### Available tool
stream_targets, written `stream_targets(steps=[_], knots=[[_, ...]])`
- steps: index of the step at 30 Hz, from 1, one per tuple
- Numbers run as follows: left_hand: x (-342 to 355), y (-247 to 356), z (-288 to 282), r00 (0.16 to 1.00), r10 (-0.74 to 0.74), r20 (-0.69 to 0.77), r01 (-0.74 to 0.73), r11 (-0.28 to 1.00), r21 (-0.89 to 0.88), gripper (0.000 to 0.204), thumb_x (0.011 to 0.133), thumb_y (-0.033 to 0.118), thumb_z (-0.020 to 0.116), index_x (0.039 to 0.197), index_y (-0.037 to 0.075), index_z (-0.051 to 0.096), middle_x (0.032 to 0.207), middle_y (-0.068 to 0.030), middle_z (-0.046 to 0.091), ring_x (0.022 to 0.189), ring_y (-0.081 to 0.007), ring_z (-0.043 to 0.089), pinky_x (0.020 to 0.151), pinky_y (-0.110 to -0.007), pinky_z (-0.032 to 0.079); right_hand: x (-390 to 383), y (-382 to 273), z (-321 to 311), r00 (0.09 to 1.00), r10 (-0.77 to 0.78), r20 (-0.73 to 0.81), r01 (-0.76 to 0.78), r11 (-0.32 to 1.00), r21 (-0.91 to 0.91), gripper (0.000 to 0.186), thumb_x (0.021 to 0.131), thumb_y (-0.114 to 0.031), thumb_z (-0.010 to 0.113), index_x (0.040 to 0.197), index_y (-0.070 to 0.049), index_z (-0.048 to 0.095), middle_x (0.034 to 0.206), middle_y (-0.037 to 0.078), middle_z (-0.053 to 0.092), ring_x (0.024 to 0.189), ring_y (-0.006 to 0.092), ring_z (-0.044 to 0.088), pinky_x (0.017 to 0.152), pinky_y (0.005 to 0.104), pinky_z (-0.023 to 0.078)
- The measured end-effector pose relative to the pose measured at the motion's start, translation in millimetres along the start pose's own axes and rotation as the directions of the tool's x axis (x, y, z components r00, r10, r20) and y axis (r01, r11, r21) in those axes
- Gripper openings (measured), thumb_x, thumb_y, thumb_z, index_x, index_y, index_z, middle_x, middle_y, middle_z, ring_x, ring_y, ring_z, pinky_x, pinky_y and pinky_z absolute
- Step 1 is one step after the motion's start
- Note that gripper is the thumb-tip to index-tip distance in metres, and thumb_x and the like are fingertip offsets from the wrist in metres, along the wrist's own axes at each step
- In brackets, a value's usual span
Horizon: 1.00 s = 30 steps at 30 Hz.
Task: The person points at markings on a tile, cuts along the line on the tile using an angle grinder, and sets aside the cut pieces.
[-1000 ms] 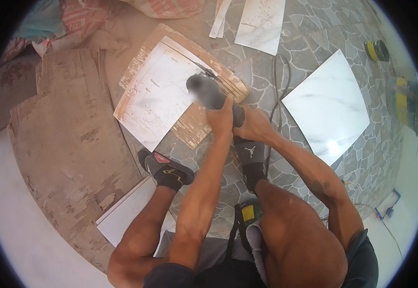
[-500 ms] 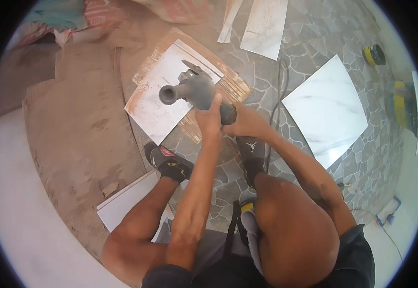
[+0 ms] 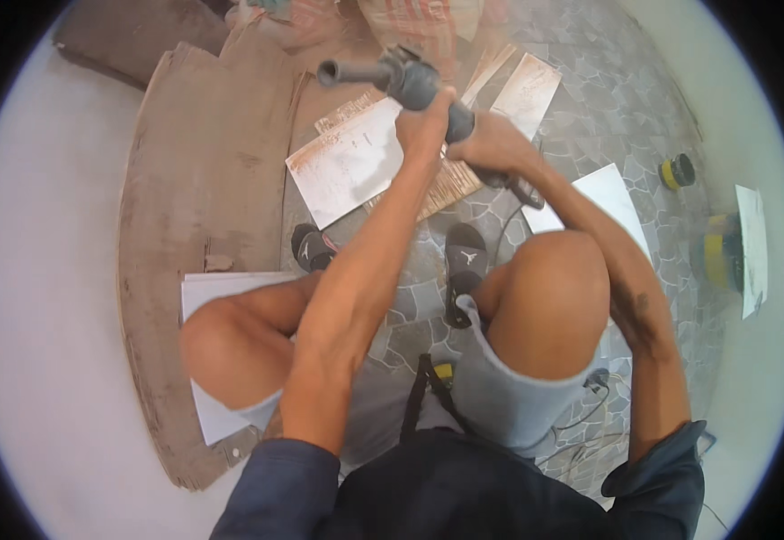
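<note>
Both my hands hold a dusty grey angle grinder (image 3: 417, 86), its side handle pointing left. My left hand (image 3: 424, 128) is wrapped round its body, and behind it my right hand (image 3: 492, 144) grips the rear end, where the power cord (image 3: 525, 194) hangs down. The cutting disc cannot be made out clearly from here. Below and nearer than the tool, a white tile (image 3: 345, 166) with reddish dust lies across a ridged, tan-coloured board (image 3: 450, 187) on the floor. The grinder appears raised above the tile.
A large brown board (image 3: 198, 171) lies at left, with white tiles (image 3: 212, 288) beside my left knee. Dusty tile strips (image 3: 528, 94) and printed sacks (image 3: 423, 27) are at the back. At right are another white tile (image 3: 615, 193), a black-and-yellow container (image 3: 677, 171) and a bucket (image 3: 721, 252).
The grinder has come up off the dusty tile and moved farther away in my hands, which keep their grip. My view has shifted, and my knees and shirt show more.
</note>
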<state>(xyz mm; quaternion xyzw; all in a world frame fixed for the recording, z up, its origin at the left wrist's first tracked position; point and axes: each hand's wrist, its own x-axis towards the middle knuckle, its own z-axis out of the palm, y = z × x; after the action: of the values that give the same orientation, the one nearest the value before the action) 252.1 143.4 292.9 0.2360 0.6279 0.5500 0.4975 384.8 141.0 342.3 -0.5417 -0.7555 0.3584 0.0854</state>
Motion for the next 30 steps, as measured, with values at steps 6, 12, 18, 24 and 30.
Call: stream_targets(steps=[6,12,18,24,30], knots=[[-20.8,73.1,0.8,0.973,0.229,0.005,-0.224,0.957,-0.185,0.059,0.075,0.032,0.080,0.107,-0.013,0.061,0.102,-0.0154,0.065,0.086,-0.0210,0.066,0.073,-0.035,0.054,-25.9,-72.8,-58.7,0.983,-0.147,-0.111,0.122,0.970,-0.211,0.046,0.062,-0.035,0.072,0.078,0.008,0.068,0.066,0.019,0.064,0.059,0.0300,0.063,0.060,0.0405,0.050],[-38.5,104.7,-15.7,0.950,0.308,0.052,-0.290,0.932,-0.218,0.057,0.078,0.037,0.079,0.103,-0.011,0.060,0.097,-0.0135,0.064,0.082,-0.0207,0.066,0.074,-0.034,0.055,-37.0,-108.3,-67.8,0.975,-0.153,-0.163,0.129,0.981,-0.144,0.046,0.062,-0.037,0.073,0.076,0.006,0.069,0.066,0.016,0.065,0.058,0.0264,0.063,0.057,0.0382,0.048],[-66.7,154.9,-83.7,0.779,-0.269,0.566,-0.237,0.710,0.663,0.084,0.081,0.066,0.068,0.131,0.000,0.056,0.111,-0.0209,0.066,0.088,-0.0266,0.068,0.080,-0.041,0.058,-28.7,-80.3,-62.3,0.969,-0.122,-0.215,0.099,0.988,-0.118,0.049,0.064,-0.037,0.074,0.087,0.006,0.069,0.077,0.019,0.069,0.069,0.0273,0.067,0.065,0.0389,0.050],[8.4,124.0,-253.0,0.951,-0.242,0.194,-0.061,0.466,0.883,0.087,0.083,0.071,0.062,0.141,0.009,0.053,0.117,-0.0156,0.067,0.089,-0.0268,0.068,0.076,-0.041,0.058,3.0,-64.1,-66.7,0.980,-0.060,-0.191,0.032,0.988,-0.148,0.044,0.066,-0.032,0.074,0.088,0.005,0.067,0.072,0.015,0.066,0.065,0.0251,0.064,0.063,0.0393,0.049],[84.8,-96.2,-371.8,0.998,-0.053,0.046,-0.007,0.579,0.815,0.074,0.083,0.066,0.066,0.084,-0.007,0.071,0.076,-0.0205,0.069,0.065,-0.0312,0.067,0.069,-0.044,0.056,14.6,-63.3,-65.9,0.976,-0.077,-0.206,0.059,0.994,-0.092,0.033,0.068,-0.023,0.072,0.087,0.004,0.064,0.070,0.009,0.063,0.063,0.0193,0.061,0.059,0.0355,0.047]])
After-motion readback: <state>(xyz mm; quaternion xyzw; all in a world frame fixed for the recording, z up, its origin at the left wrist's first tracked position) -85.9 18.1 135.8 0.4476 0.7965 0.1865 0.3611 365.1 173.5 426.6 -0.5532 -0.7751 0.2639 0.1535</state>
